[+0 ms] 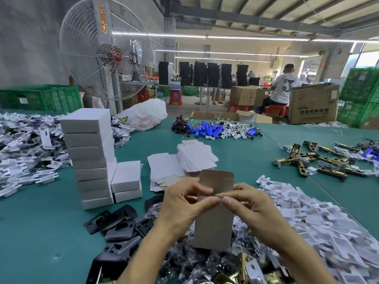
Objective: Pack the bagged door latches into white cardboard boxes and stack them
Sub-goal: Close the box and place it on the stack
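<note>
Hands meet at lower centre of the frame: the left hand [182,204] and the right hand [252,208] both pinch the small upright cardboard box [213,228], fingers curled round its top edge and thumbs tip to tip on the near rim. The box shows a matte grey-brown face, and its rounded tuck flap stands up behind the fingers; what it holds is hidden. Under it, along the bottom edge, lies a heap of door latches in crinkled clear plastic bags [205,263] — glossy brass shows through. At left a tall stack of closed white cardboard boxes [90,160] stands on the green table [41,222], with a shorter stack of two white boxes [127,181] just beside it on the right. Flat white box blanks [180,167] lie in fanned piles at centre. Black moulded plates [121,214] sit at lower left, blue cylindrical batteries [209,130] above centre, bare brass latches [301,160] at right. The crumpled white plastic bag [143,115] carries red print — too blurred to read.
</note>
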Demonstrator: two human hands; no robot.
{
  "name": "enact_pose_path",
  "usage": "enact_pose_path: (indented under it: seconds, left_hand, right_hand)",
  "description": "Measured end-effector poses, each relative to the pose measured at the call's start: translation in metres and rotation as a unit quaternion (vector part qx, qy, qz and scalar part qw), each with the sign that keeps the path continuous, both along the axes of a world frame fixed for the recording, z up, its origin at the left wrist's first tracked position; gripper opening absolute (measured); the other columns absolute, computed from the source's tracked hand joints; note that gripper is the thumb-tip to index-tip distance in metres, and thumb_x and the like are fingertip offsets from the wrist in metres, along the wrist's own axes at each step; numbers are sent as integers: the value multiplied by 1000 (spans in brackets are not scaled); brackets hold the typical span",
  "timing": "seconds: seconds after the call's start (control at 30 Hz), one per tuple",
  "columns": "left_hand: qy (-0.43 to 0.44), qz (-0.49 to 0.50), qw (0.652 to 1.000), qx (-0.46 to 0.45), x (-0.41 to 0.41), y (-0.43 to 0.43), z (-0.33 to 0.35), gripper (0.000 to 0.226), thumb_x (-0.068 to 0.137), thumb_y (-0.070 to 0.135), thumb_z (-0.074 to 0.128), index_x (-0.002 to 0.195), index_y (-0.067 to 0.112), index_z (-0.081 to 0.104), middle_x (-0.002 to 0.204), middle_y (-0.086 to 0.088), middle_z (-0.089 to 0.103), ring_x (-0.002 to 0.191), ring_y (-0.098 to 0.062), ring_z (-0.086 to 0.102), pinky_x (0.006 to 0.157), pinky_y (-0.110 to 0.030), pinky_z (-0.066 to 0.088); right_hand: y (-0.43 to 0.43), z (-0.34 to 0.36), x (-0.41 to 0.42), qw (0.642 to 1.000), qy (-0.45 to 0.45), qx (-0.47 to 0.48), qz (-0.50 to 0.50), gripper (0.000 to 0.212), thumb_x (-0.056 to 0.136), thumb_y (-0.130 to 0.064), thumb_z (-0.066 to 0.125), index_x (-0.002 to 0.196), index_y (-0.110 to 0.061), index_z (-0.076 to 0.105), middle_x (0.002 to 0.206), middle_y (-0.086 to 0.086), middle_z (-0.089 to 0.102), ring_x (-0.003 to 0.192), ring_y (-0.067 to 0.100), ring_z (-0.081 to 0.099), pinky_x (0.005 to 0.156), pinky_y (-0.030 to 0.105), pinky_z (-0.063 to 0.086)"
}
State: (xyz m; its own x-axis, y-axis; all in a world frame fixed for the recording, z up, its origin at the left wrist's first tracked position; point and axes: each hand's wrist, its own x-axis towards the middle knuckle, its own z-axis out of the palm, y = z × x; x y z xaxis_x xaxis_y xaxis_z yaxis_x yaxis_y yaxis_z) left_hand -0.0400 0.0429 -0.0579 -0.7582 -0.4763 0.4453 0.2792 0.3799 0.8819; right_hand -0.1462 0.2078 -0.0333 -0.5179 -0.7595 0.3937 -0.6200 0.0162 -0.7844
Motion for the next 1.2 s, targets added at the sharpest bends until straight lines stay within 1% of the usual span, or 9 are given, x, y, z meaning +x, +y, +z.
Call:
enact_pose_path:
  seconds: [0.13,0.3,0.4,0.47,0.6,0.8,0.93,1.1,1.2]
  left_hand:
    - [-31,-33,999,11,2,3,4,36,71,58,80,80,23,76,82,-3,76,82,-24,73,71,-36,61]
    - [-45,-46,997,46,3,6,8,26,73,40,77,75,15,72,77,-5,74,73,-16,69,64,-29,54]
    - [-46,-42,997,44,4,6,8,20,74,38,78,75,19,73,77,-3,74,72,-10,67,63,-26,53]
    - [-32,-48,997,45,4,6,9,12,75,31,81,81,22,76,83,-1,77,76,-13,71,67,-30,57]
    - [39,-13,998,45,5,6,7,33,64,27,89,94,21,77,98,-1,77,89,-22,75,76,-36,61]
    - [91,-3,994,61,6,4,8,41,63,37,93,81,29,57,97,-1,76,89,-19,75,70,-24,58]
    - [72,15,997,30,4,3,8,23,71,46,81,86,34,69,92,5,75,86,-13,73,69,-21,56]
    - [57,17,998,16,1,2,6,23,75,46,78,92,33,73,95,8,76,91,-13,74,73,-24,58]
    - [51,26,998,26,0,2,5,15,80,36,82,92,28,77,92,7,77,88,-13,74,73,-31,60]
  right_hand:
    - [-1,0,0,1000,1,-2,0,20,86,-40,60,96,-39,78,86,-25,61,85,0,61,67,10,44]
    - [-5,0,2,991,-93,-91,-4,38,80,-39,67,117,-50,64,106,-11,69,91,18,71,79,38,60]
    - [-7,3,4,984,-105,-140,-19,43,82,-40,64,120,-59,56,104,-12,69,90,10,72,76,20,55]
    - [-8,5,7,987,-87,-139,-6,28,85,-37,62,109,-51,68,99,-13,74,90,6,71,76,15,52]
    - [-9,5,10,988,-78,-133,-2,20,81,-39,66,90,-25,78,89,-1,77,87,14,73,76,21,55]
    - [-5,5,4,991,-82,-103,-8,21,78,-39,69,95,-30,77,91,0,77,90,18,72,82,36,58]
    - [-4,3,0,993,-71,-90,-22,19,76,-33,73,93,-28,77,94,-5,77,90,15,73,81,34,60]
    - [-3,0,-3,991,-74,-108,-39,17,76,-28,74,92,-23,74,91,-5,76,84,14,73,71,23,57]
    - [-3,0,-5,990,-85,-105,-39,11,81,-11,76,88,-19,75,88,-3,76,82,13,74,72,23,58]
